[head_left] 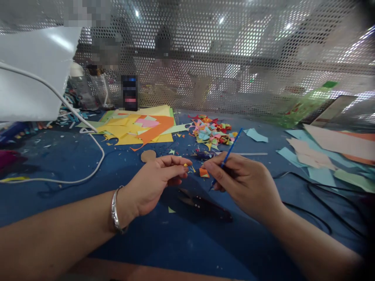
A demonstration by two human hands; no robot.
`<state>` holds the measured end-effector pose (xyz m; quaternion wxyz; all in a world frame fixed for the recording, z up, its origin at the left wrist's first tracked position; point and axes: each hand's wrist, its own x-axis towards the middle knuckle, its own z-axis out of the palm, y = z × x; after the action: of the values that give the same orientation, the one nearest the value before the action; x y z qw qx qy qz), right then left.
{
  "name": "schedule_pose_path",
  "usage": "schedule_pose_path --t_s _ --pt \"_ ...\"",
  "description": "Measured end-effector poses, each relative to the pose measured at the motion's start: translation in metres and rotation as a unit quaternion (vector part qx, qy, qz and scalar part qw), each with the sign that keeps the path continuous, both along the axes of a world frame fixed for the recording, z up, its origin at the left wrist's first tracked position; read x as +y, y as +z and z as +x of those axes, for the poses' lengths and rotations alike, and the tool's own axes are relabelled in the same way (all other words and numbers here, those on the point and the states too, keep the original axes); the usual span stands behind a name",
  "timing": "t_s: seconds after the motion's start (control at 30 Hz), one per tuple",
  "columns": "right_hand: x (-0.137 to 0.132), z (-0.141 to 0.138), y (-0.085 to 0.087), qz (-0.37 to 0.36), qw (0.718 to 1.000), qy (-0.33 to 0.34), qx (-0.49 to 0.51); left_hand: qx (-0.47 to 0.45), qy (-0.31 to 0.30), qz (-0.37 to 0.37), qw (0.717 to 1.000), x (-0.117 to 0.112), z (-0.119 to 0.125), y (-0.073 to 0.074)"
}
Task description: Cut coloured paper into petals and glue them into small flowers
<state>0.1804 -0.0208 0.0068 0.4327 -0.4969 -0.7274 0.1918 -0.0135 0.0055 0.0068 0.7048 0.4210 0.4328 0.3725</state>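
My left hand hovers over the blue table, its fingers pinched on a tiny yellow paper bit. A silver bangle circles that wrist. My right hand is closed round a thin blue stick that points up and to the right. A small orange paper scrap lies just by its fingertips. Dark scissors rest on the table below and between both hands.
A pile of small folded coloured paper pieces lies beyond the hands. Yellow and orange sheets lie at back left, pale sheets at right. A white cable runs left, black cables right. A perforated metal screen closes the back.
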Motion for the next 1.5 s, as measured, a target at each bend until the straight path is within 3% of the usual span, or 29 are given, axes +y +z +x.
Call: schedule_pose_path --t_s 0.37,0.63,0.93,1.1,1.37,1.5 --pt "-0.002 0.001 0.001 -0.028 0.999 0.003 0.034 0.005 -0.029 0.021 0.999 0.005 0.001 -0.004" --pt "-0.008 0.000 0.013 0.068 0.995 -0.067 0.020 -0.016 -0.040 -0.001 0.999 0.003 -0.002 -0.001" --pt "-0.005 0.000 0.009 0.060 0.998 -0.023 0.024 0.013 -0.032 0.043 0.998 0.002 0.002 0.003" --pt "-0.006 0.000 0.009 0.087 0.995 -0.034 0.028 0.033 -0.012 0.078 0.996 -0.001 0.002 0.006" --pt "-0.016 -0.003 0.015 0.124 0.988 -0.082 0.033 0.026 -0.001 0.083 0.996 -0.002 0.002 0.009" --pt "-0.019 -0.004 0.015 0.122 0.989 -0.076 0.043 0.021 -0.005 0.077 0.997 0.000 0.002 0.009"
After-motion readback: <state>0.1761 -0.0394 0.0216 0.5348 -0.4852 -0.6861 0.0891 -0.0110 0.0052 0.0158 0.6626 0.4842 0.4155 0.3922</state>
